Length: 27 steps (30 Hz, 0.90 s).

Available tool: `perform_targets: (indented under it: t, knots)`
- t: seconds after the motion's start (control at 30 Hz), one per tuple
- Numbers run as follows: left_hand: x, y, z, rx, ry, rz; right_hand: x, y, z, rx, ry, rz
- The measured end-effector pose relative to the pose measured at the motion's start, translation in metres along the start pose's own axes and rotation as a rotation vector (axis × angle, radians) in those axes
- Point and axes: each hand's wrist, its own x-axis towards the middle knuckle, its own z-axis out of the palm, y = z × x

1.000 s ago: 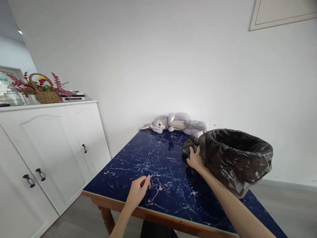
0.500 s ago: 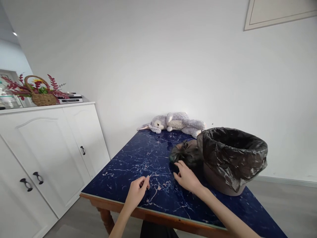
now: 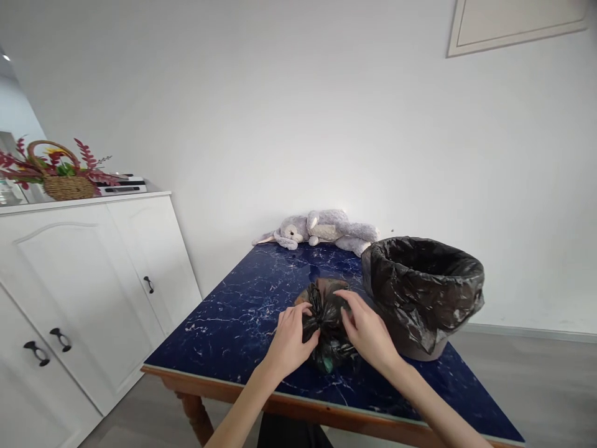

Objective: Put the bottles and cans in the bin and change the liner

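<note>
I had dragged the tied black bag (image 3: 328,330) away from the lined bin (image 3: 422,292) to the near part of the blue table (image 3: 242,311), and my left hand (image 3: 289,341) had joined it. Both hands cupped it, my right hand (image 3: 368,331) curled over its right side, fingers gripping plastic.

The blue marbled table (image 3: 242,317) bears a black bag (image 3: 328,347), a lined bin (image 3: 422,292) and a plush toy (image 3: 321,227).
</note>
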Motion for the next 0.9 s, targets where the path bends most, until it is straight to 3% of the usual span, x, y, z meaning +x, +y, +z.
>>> perform_targets:
  t: [0.07, 0.13, 0.2, 0.3, 0.4, 0.47, 0.53, 0.6, 0.67, 0.77, 0.83, 0.9]
  knots:
    - [0.003, 0.003, 0.002, 0.025, 0.025, 0.012, 0.012, 0.008, 0.005, -0.056, -0.198, -0.029]
    - [0.002, 0.003, 0.0, 0.05, 0.064, 0.011, 0.017, 0.012, 0.01, -0.085, -0.304, -0.051]
    - [-0.002, -0.003, -0.007, 0.073, 0.112, -0.012, 0.017, 0.012, 0.013, -0.071, -0.25, -0.053]
    - [-0.01, -0.027, -0.023, 0.054, 0.24, -0.14, 0.011, 0.011, 0.01, 0.055, -0.047, -0.033]
    - [-0.018, -0.06, -0.038, -0.04, 0.412, -0.357, 0.001, 0.01, 0.004, 0.194, 0.103, 0.077]
    - [-0.025, -0.074, -0.045, -0.045, 0.492, -0.417, -0.007, 0.008, 0.002, 0.242, 0.137, 0.164]
    - [-0.032, -0.073, -0.048, 0.034, 0.532, -0.328, -0.017, 0.003, 0.002, 0.209, 0.181, 0.176]
    - [-0.039, -0.059, -0.048, 0.125, 0.541, -0.15, -0.027, -0.007, 0.002, 0.098, 0.255, 0.097]
    - [-0.043, -0.036, -0.047, 0.176, 0.526, 0.034, -0.033, -0.022, 0.002, -0.016, 0.283, -0.08]
    - [-0.04, -0.005, -0.049, 0.239, 0.404, 0.257, -0.034, -0.044, 0.004, -0.128, 0.16, -0.417]
    - [-0.033, 0.003, -0.053, 0.318, 0.289, 0.286, -0.028, -0.05, 0.007, -0.202, 0.068, -0.503]
    - [-0.025, -0.002, -0.061, 0.395, 0.203, 0.241, -0.018, -0.047, 0.012, -0.272, 0.048, -0.449]
